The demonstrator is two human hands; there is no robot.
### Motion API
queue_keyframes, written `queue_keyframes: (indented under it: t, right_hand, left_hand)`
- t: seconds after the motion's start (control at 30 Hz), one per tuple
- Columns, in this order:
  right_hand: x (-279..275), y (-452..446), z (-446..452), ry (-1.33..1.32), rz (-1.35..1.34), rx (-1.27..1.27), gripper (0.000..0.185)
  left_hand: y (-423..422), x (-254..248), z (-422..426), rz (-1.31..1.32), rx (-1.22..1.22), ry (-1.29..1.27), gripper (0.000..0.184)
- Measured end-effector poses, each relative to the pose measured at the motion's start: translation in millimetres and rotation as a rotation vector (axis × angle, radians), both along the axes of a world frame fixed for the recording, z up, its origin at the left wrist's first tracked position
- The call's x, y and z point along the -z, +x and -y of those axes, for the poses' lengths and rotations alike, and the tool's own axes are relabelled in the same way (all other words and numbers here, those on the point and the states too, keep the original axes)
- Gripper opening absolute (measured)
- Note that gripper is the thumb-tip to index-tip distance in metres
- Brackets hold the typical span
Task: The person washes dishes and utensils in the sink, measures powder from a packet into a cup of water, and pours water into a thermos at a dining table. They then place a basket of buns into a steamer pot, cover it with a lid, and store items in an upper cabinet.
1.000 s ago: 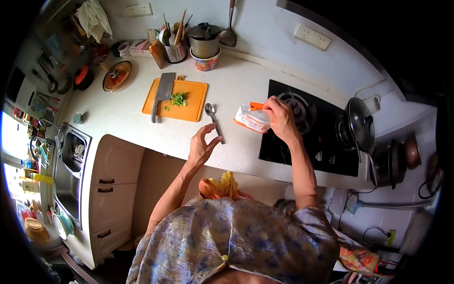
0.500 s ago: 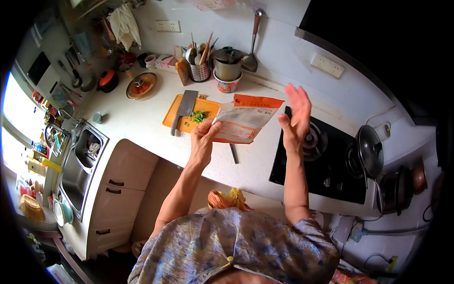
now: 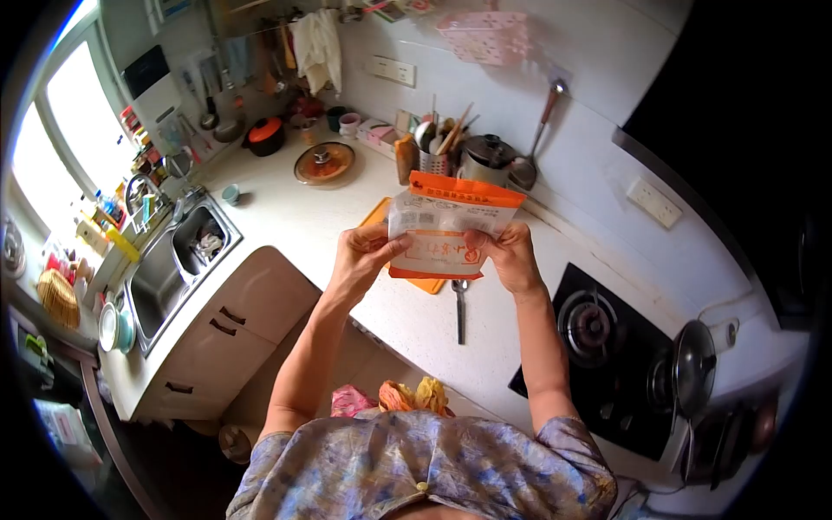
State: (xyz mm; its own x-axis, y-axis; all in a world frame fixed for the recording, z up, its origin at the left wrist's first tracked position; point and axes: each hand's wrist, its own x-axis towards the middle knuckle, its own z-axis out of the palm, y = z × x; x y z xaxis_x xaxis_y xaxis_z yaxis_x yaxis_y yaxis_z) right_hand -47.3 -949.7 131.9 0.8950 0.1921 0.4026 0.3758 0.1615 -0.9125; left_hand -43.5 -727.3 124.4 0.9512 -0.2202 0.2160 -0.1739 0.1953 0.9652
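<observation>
Raised over the counter is an orange and white printed food packet (image 3: 438,227), stretched between my two hands. My left hand (image 3: 362,258) pinches its left side, thumb on the front. On the opposite side, my right hand (image 3: 513,258) grips the edge in the same way. Behind the packet, most of an orange cutting board (image 3: 426,284) is hidden; only parts of its edges show. A spoon (image 3: 460,308) with a dark handle lies on the counter just below the packet.
A black gas stove (image 3: 607,364) with a lidded pan (image 3: 693,368) is at right. To the left is a double sink (image 3: 160,299). A glass lid (image 3: 325,163), utensil holder (image 3: 435,163) and lidded pot (image 3: 487,163) stand along the back. A spatula (image 3: 542,139) hangs on the wall.
My right hand, raised open beside the packet before, now grips its right side. The packet now faces me squarely and covers the board, hiding the cleaver and chopped greens. The view has shifted.
</observation>
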Motion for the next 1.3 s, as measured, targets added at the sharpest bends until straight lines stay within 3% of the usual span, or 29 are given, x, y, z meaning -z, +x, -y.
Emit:
queue_keyframes:
  t: [0.1, 0.3, 0.37, 0.43, 0.47, 0.5, 0.57, 0.6, 0.63, 0.67, 0.7, 0.77, 0.8, 0.83, 0.9, 0.97, 1.0, 1.03, 1.1, 1.2, 1.3]
  right_hand:
    - [-2, 20, -4, 0.043, -0.061, -0.192, 0.022]
    - [-28, 47, -51, 0.089, -0.119, -0.229, 0.022]
    - [-38, 75, -85, -0.041, -0.013, -0.335, 0.023]
    - [-40, 96, -100, -0.093, 0.09, -0.264, 0.029]
    - [-48, 109, -117, -0.062, 0.028, -0.284, 0.032]
    - [-48, 106, -118, -0.011, -0.056, -0.324, 0.035]
    - [-65, 137, -161, -0.211, 0.197, -0.207, 0.042]
    - [-70, 133, -165, -0.145, 0.082, -0.269, 0.045]
    - [-79, 149, -185, -0.163, 0.153, -0.329, 0.048]
    - [-90, 153, -202, -0.137, 0.113, -0.33, 0.036]
    - [-92, 150, -205, -0.095, 0.059, -0.353, 0.024]
    - [-115, 173, -236, -0.257, 0.132, -0.447, 0.043]
    - [-117, 174, -233, -0.269, 0.132, -0.512, 0.036]
    - [-147, 177, -252, -0.358, 0.154, -0.535, 0.037]
    - [-180, 179, -254, -0.668, 0.362, -0.429, 0.044]
    - [-263, 197, -259, -0.524, 0.418, -0.036, 0.046]
    - [-262, 204, -256, -0.444, 0.509, -0.075, 0.042]
    - [-308, 229, -255, -0.333, 0.59, 0.355, 0.045]
    - [-358, 259, -268, -0.135, 0.694, 0.578, 0.051]
    - [-378, 288, -271, -0.055, 0.554, 0.395, 0.068]
    - [-382, 286, -292, -0.188, 0.393, 0.445, 0.075]
  left_hand:
    - [6, -16, -19, 0.029, -0.028, -0.008, 0.019]
    - [31, -33, -66, 0.005, -0.018, -0.241, 0.012]
    - [54, -35, -106, -0.019, 0.055, -0.281, 0.024]
    - [70, -38, -131, -0.068, 0.096, -0.276, 0.023]
    - [79, -41, -154, -0.059, 0.228, -0.391, 0.028]
    - [80, -38, -155, -0.009, 0.196, -0.268, 0.042]
    - [95, -61, -193, -0.055, 0.13, -0.201, 0.057]
    - [79, -65, -200, -0.131, 0.099, -0.059, 0.063]
    - [99, -78, -216, -0.139, 0.106, 0.073, 0.069]
    - [109, -76, -231, -0.123, 0.104, 0.054, 0.058]
    - [103, -74, -233, -0.123, 0.105, 0.056, 0.058]
    - [123, -83, -261, -0.2, 0.181, 0.029, 0.044]
    - [122, -82, -258, -0.203, 0.141, -0.039, 0.03]
    - [126, -84, -271, -0.169, 0.112, -0.113, 0.028]
    - [129, -84, -282, -0.126, 0.059, -0.141, 0.026]
    - [136, -78, -309, -0.072, -0.035, -0.203, 0.024]
    - [133, -82, -303, -0.08, -0.082, -0.252, 0.018]
    - [140, -76, -316, -0.042, -0.126, -0.26, 0.017]
    - [148, -71, -333, 0.005, -0.202, -0.279, 0.018]
    - [155, -61, -350, 0.036, -0.252, -0.273, 0.018]
    - [162, -51, -365, 0.053, -0.248, -0.282, 0.018]
